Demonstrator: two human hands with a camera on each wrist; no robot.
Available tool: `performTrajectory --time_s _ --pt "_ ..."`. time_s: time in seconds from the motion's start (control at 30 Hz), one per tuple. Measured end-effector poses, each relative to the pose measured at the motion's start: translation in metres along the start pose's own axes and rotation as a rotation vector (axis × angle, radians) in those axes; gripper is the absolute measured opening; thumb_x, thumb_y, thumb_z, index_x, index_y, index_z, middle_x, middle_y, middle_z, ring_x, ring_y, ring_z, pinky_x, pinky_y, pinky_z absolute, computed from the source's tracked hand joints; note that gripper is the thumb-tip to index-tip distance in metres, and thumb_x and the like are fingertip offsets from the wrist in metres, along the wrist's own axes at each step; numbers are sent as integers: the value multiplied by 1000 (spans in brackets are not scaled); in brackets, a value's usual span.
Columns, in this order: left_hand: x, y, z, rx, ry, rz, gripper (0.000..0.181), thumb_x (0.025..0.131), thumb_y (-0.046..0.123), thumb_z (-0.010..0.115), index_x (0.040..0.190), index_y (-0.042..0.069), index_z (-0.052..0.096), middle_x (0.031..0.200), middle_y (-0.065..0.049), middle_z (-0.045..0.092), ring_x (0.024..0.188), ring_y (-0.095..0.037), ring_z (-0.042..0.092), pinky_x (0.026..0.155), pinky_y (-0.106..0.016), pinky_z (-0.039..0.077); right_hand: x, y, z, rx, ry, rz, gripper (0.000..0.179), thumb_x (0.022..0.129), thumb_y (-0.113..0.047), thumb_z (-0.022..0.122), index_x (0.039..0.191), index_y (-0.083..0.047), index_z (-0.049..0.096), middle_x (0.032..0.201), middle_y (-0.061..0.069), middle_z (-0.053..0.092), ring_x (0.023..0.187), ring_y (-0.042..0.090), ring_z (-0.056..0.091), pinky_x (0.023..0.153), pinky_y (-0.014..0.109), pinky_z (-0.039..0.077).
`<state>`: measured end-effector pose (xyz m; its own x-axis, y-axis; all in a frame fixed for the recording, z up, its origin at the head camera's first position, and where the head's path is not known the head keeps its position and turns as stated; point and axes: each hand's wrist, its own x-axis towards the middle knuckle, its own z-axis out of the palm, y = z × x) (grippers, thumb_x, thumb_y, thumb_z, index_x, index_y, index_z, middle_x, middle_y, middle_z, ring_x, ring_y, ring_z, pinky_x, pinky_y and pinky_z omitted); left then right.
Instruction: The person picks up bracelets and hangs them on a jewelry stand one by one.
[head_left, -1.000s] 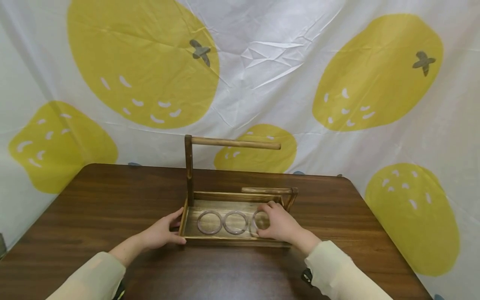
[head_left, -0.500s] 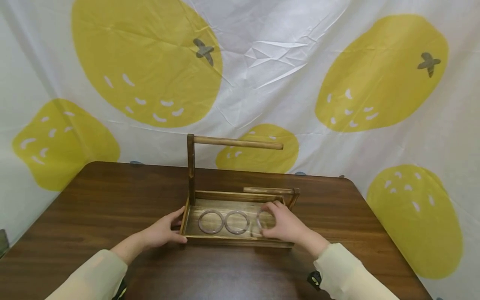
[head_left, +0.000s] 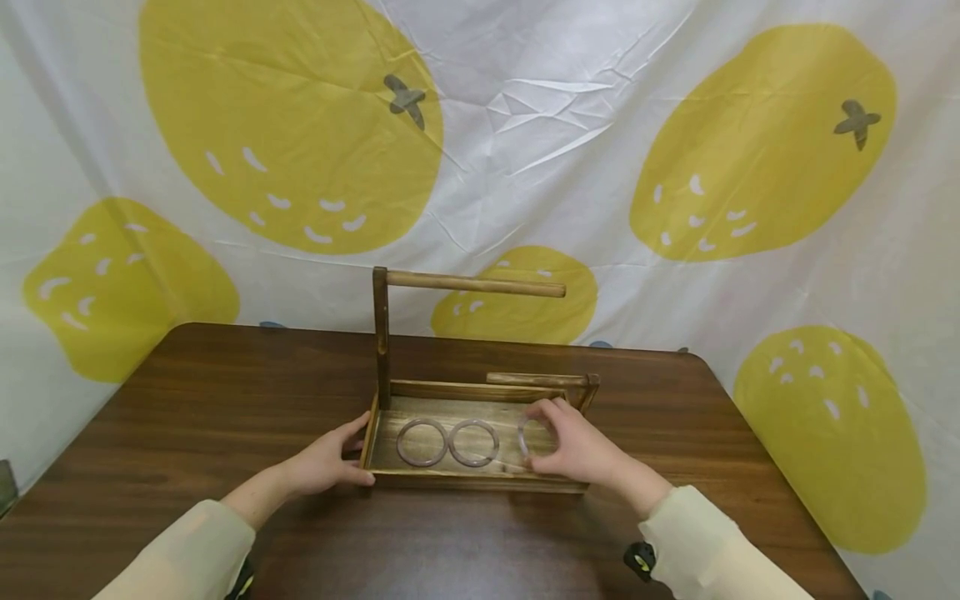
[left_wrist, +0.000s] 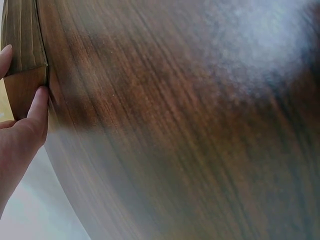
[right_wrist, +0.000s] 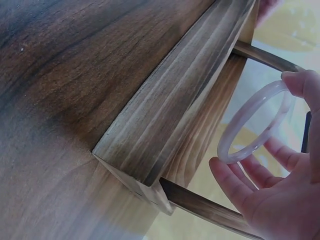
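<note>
A shallow wooden tray (head_left: pixel 480 483) with a rack stands on the table, two pale, see-through bangles lying flat on its floor. The left bangle (head_left: pixel 400 442) and the middle bangle (head_left: pixel 496 442) sit side by side, nearly touching. My right hand (head_left: pixel 576 443) holds a third bangle (right_wrist: pixel 240 120) at the tray's right end. In the right wrist view it is pinched between thumb and fingertips and looks tilted. My left hand (head_left: pixel 327 460) grips the tray's left end, thumb at the front corner, fingers along the side wall.
A tall post (head_left: pixel 381 333) carries a high horizontal rod (head_left: pixel 480 286) over the tray's left part. Behind the right end is a lower rod (head_left: pixel 532 380) on a short post. The brown table (head_left: pixel 225 392) meets a lemon-print cloth (head_left: pixel 555 167) at the back.
My right hand has shifted a little to the right with its bangle, widening the gap to the middle bangle. The left hand stays on the tray's left end.
</note>
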<state>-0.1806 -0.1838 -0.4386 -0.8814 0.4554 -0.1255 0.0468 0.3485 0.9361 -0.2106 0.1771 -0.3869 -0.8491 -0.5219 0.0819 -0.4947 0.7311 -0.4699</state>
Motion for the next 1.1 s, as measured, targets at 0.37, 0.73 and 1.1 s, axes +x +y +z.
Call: performTrajectory --time_s 0.37,0.73,1.1 --pt "0 -1 1 4 3 -2 100 79 6 73 145 -12 0 144 -43 11 125 -51 39 96 -44 46 -4 -5 -6 -15 5 -43 55 73 -25 76 118 -5 55 109 8 56 92 23 52 79 36 46" --pt "1 -2 0 13 13 -14 101 78 7 74 145 -11 1 142 -44 16 124 -50 41 96 -43 47 -8 -9 -19 42 0 -55 48 73 -22 75 114 -9 54 96 4 50 74 18 47 61 22 41" --pt "2 -4 0 3 22 -26 101 78 6 74 146 -10 2 142 -43 20 124 -49 42 97 -43 46 -8 -14 -33 129 -12 -53 49 77 -18 73 120 -6 51 98 7 49 81 19 49 65 24 45"
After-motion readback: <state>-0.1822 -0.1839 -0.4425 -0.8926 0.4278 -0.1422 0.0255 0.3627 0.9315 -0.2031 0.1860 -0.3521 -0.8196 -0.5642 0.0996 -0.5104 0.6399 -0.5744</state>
